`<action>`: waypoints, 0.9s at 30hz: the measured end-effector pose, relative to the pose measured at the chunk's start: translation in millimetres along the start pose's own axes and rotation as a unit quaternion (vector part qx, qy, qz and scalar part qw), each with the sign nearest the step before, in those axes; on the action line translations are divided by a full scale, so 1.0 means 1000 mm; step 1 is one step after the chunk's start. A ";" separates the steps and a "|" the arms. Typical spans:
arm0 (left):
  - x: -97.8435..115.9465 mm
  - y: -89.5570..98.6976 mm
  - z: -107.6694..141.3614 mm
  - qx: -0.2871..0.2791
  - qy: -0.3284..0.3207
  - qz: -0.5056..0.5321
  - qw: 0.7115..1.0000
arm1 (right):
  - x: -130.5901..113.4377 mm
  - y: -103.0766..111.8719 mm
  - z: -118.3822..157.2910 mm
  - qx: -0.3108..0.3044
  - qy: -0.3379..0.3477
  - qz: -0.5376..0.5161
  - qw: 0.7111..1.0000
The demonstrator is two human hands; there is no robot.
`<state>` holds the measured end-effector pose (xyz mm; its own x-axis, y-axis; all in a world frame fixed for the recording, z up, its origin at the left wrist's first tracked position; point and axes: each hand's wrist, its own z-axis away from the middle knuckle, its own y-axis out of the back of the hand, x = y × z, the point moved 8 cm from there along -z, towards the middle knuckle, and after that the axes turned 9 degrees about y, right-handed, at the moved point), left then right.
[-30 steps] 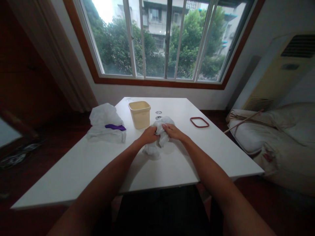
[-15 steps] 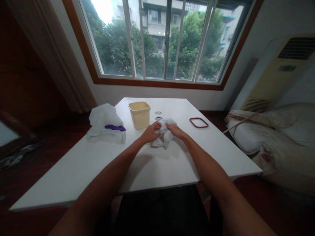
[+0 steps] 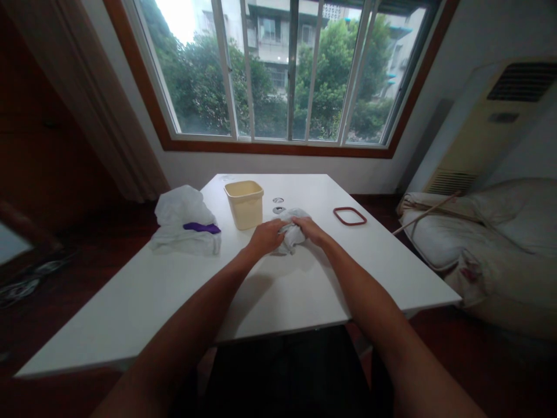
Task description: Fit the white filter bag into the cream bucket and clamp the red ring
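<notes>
A crumpled whitish plastic bag (image 3: 294, 234) is bunched between my hands over the middle of the table. My left hand (image 3: 268, 234) is closed on its left side, and my right hand (image 3: 308, 229) grips its upper right part. Just left of my left hand stands a cream, open-topped bin (image 3: 246, 208). A reddish-brown rounded frame (image 3: 350, 216) lies flat to the right of my right hand. Farther left, a translucent plastic bag (image 3: 180, 212) rests on the table with a purple strip (image 3: 202, 227) on it.
The white table (image 3: 278, 310) narrows toward the window. Two round metallic fittings (image 3: 278, 205) are set behind the held bag. On the right are a covered bulky seat (image 3: 496, 249) with a thin stick (image 3: 426, 213) and an upright air conditioner (image 3: 496, 125).
My left hand has turned over the bag, its fingers now more hidden. The bag is bunched smaller, with less of it hanging toward me. The view has shifted slightly.
</notes>
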<state>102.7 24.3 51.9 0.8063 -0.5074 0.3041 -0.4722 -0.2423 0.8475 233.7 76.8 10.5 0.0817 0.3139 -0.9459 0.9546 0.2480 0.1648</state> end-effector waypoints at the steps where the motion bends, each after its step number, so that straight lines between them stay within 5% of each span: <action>1: -0.002 0.000 0.000 0.004 0.006 -0.003 1.000 | 0.000 -0.001 0.001 -0.006 -0.005 -0.023 1.000; 7: -0.014 0.006 -0.003 0.028 0.022 0.152 0.988 | -0.025 -0.011 0.014 -0.105 0.066 -0.145 0.982; 12: -0.026 0.001 -0.003 -0.028 0.082 0.407 0.909 | -0.027 -0.014 0.018 -0.147 0.060 -0.184 0.970; 20: -0.016 -0.028 0.008 -0.201 0.155 0.571 0.781 | -0.015 0.006 0.007 -0.034 0.076 -0.097 0.992; 27: -0.012 -0.047 0.020 -0.304 0.201 0.614 0.700 | -0.027 0.002 0.008 0.030 0.200 0.178 0.963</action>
<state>108.2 24.9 -0.4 0.0194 0.2793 0.9600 -0.7573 0.6311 -0.1683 235.5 61.0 34.3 0.3026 0.6996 -0.6473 0.9019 0.0094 0.4318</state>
